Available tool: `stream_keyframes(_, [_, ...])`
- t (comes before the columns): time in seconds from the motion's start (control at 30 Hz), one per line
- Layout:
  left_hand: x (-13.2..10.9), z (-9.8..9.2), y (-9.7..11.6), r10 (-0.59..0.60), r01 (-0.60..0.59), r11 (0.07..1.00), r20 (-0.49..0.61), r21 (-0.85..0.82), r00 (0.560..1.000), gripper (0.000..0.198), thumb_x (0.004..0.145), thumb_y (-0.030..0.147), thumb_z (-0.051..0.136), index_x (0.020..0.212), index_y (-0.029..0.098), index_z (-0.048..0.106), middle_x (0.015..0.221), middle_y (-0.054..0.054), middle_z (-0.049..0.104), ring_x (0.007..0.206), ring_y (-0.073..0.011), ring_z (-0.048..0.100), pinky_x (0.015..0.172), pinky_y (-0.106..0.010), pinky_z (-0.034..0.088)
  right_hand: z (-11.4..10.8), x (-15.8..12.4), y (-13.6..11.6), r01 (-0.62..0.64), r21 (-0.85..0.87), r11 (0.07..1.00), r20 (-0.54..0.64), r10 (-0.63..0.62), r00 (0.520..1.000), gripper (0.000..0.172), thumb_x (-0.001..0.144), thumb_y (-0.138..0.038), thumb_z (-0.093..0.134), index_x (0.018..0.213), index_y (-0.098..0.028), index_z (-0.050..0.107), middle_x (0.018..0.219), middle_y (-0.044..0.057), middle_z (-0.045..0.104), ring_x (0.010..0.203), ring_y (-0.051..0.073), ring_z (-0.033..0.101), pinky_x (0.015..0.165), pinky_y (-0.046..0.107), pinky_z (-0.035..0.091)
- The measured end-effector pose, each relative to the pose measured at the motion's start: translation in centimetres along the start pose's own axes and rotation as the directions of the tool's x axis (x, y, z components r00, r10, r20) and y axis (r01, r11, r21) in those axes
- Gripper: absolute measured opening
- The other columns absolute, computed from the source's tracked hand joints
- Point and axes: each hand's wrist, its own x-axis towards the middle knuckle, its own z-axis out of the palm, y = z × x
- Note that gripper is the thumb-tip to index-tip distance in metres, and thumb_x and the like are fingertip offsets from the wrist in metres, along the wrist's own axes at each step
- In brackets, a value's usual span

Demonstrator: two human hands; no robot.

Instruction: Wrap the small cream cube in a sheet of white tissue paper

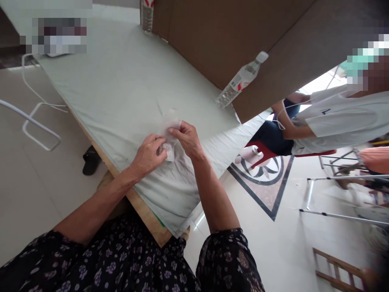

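Observation:
My left hand [150, 153] is closed, its thumb and fingers curled round a small clear packet [169, 153] with something whitish and shiny in it. My right hand [189, 138] pinches a thin, see-through plastic bag [170, 122] between thumb and fingers. Both hands are close together, just above the cloth-covered table [121, 93] near its corner. Whether the bag and the packet are joined cannot be made out. The contents of the packet are too small to name.
A big cardboard sheet or box [206, 40] stands on the table, with a water bottle [243, 79] against it and another bottle [147, 18] behind. A seated person [340, 117] is at the right. White cables [27, 81] hang at the left; a wooden stool or ladder [337, 267] lies lower right.

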Motion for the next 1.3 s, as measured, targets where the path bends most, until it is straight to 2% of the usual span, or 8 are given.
stream_keyframes(0.23, [-0.2,0.3,-0.9,-0.059,0.055,0.998,-0.170,-0.025,0.984,0.054,0.081,0.021,0.074,0.132,0.019,0.054,0.128,-0.012,0.059,0.120,-0.0277,0.059,0.107,-0.046,0.052,0.7,-3.5,-0.8,0.093,-0.236,0.967,0.011,-0.093,0.996,0.019,0.088,-0.042,0.070,0.087,-0.023,0.072,0.082,-0.001,0.070,0.081,0.016,0.066,0.082,0.032,0.055])
stream_keyframes(0.43, [0.3,-0.6,-2.3,0.021,-0.019,0.995,0.020,-0.096,1.000,0.033,0.081,0.021,0.075,0.113,0.021,0.066,0.143,-0.013,0.053,0.140,-0.0306,0.051,0.117,-0.048,0.046,1.0,-6.8,-0.1,0.290,-0.435,0.852,0.060,-0.293,0.954,0.012,0.094,-0.024,0.065,0.099,-0.027,0.076,0.116,0.004,0.081,0.130,0.023,0.068,0.119,0.047,0.047])
stream_keyframes(0.63, [0.3,-1.8,-2.6,0.071,-0.057,0.988,0.090,-0.147,0.993,0.027,0.078,0.016,0.063,0.105,0.020,0.067,0.134,-0.013,0.065,0.133,-0.0299,0.060,0.114,-0.049,0.050,0.5,-8.6,1.0,0.407,-0.624,0.667,0.220,-0.350,0.911,0.041,0.088,-0.027,0.075,0.129,-0.028,0.069,0.141,0.009,0.072,0.146,0.029,0.057,0.124,0.055,0.041])
stream_keyframes(0.8, [-0.2,-3.0,-3.3,0.149,-0.127,0.983,0.172,-0.135,0.974,0.047,0.076,0.021,0.062,0.123,0.019,0.067,0.146,-0.015,0.063,0.142,-0.0327,0.056,0.123,-0.054,0.043,0.7,-8.5,2.2,0.446,-0.702,0.555,0.254,-0.391,0.885,0.044,0.091,-0.010,0.059,0.131,-0.025,0.067,0.145,0.010,0.070,0.147,0.027,0.056,0.122,0.052,0.043])
stream_keyframes(1.0, [-0.3,-3.3,-3.7,0.183,-0.151,0.977,0.229,-0.153,0.956,0.069,0.076,0.023,0.066,0.145,0.017,0.058,0.160,-0.019,0.052,0.152,-0.0349,0.046,0.128,-0.055,0.036,1.1,-7.0,1.4,0.308,-0.602,0.737,0.062,-0.341,0.938,0.030,0.091,-0.021,0.064,0.119,-0.027,0.072,0.134,0.008,0.075,0.129,0.026,0.065,0.114,0.047,0.049])
stream_keyframes(1.13, [0.6,-3.4,-2.8,0.042,0.058,0.941,0.284,-0.334,0.958,0.058,0.079,0.037,0.070,0.134,0.018,0.065,0.139,-0.014,0.069,0.133,-0.0321,0.064,0.115,-0.049,0.051,1.2,-5.9,0.6,0.022,-0.316,0.949,-0.057,-0.042,0.998,0.024,0.090,-0.045,0.070,0.098,-0.023,0.073,0.092,0.003,0.076,0.086,0.019,0.067,0.080,0.034,0.057])
stream_keyframes(1.2, [0.9,-3.5,-2.4,-0.021,0.207,0.861,0.374,-0.464,0.927,0.052,0.078,0.041,0.072,0.124,0.018,0.069,0.120,-0.011,0.075,0.113,-0.0292,0.072,0.098,-0.044,0.060,1.3,-5.8,0.4,-0.103,-0.159,0.982,-0.025,0.100,0.995,0.037,0.088,-0.058,0.071,0.090,-0.021,0.071,0.078,0.001,0.069,0.073,0.015,0.060,0.067,0.029,0.052])
stream_keyframes(1.3, [0.9,-3.4,-2.1,-0.092,0.341,0.742,0.417,-0.577,0.904,0.048,0.073,0.038,0.075,0.116,0.017,0.070,0.108,-0.008,0.077,0.102,-0.0262,0.074,0.086,-0.039,0.062,1.5,-6.1,0.3,-0.159,-0.053,0.986,-0.025,0.158,0.987,0.049,0.085,-0.070,0.071,0.089,-0.021,0.071,0.078,0.000,0.067,0.073,0.014,0.060,0.066,0.027,0.051])
